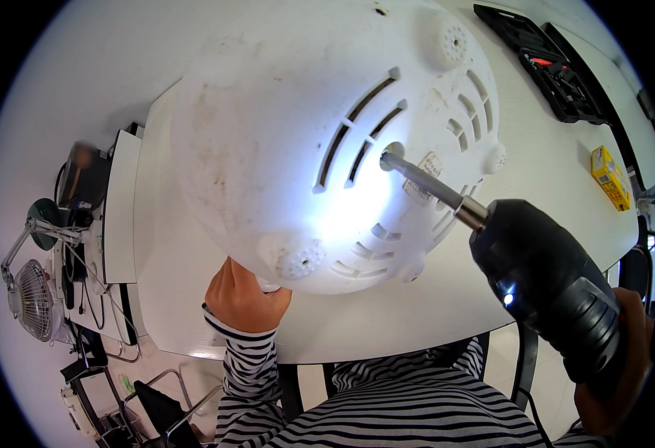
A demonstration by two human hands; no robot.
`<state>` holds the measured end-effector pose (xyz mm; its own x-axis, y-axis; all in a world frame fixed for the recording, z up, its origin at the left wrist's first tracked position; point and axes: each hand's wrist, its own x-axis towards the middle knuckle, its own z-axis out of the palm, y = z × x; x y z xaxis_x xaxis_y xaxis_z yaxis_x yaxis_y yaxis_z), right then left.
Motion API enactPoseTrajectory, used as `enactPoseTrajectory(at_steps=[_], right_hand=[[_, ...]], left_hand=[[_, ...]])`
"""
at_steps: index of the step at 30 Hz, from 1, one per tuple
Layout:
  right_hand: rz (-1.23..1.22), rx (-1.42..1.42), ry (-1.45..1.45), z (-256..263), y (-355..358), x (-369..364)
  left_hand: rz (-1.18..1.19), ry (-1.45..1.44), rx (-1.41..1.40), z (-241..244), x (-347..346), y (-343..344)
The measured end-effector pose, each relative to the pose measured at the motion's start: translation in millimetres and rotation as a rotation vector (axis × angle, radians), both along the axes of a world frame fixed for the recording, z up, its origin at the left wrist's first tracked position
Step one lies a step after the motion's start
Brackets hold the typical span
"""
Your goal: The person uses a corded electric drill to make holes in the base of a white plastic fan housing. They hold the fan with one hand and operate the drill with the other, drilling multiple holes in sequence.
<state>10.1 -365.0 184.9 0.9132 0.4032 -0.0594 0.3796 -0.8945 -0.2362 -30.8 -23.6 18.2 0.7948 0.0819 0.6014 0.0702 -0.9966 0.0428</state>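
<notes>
A large round white plastic appliance (249,140), probably a rice cooker or kettle, is tipped so that its vented underside faces me. It has slots, round feet and a small label (423,178) bearing writing. My left hand (249,299) grips it by its lower left edge; the fingers are partly hidden behind the housing. My right hand (632,341) is wrapped around a black cordless screwdriver (551,280), at the right rim of the picture. Its long grey bit (428,179) reaches into a round recess (393,154) in the underside. The tool's lamp lights the plastic.
The white table (551,151) carries an open black tool case (557,73) and a yellow box (610,178). Off to the left are a desk fan (33,299), cables and a black bag (84,176). Metal-framed chairs (162,411) stand at the lower left.
</notes>
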Motion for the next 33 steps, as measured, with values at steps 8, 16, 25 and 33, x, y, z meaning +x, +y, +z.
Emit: enactPoseTrajectory(at_steps=[8,16,25,33], right_hand=[[-0.032,-0.004,-0.004,1.3,2.5,-2.5],[-0.056,-0.035,0.016,1.8,1.4,-3.4],[-0.045,-0.043,0.005,0.9,1.0,-3.2],[-0.046,-0.002,-0.025,-1.4,1.2,-4.2]], left_hand=[[0.012,-0.003,0.015,-0.8,-0.3,-0.4],[0.026,0.027,0.011,-1.4,-1.2,-0.3],[0.032,0.041,0.004,-0.5,-2.4,0.2],[0.036,0.045,-0.017,-2.3,-1.9,0.2]])
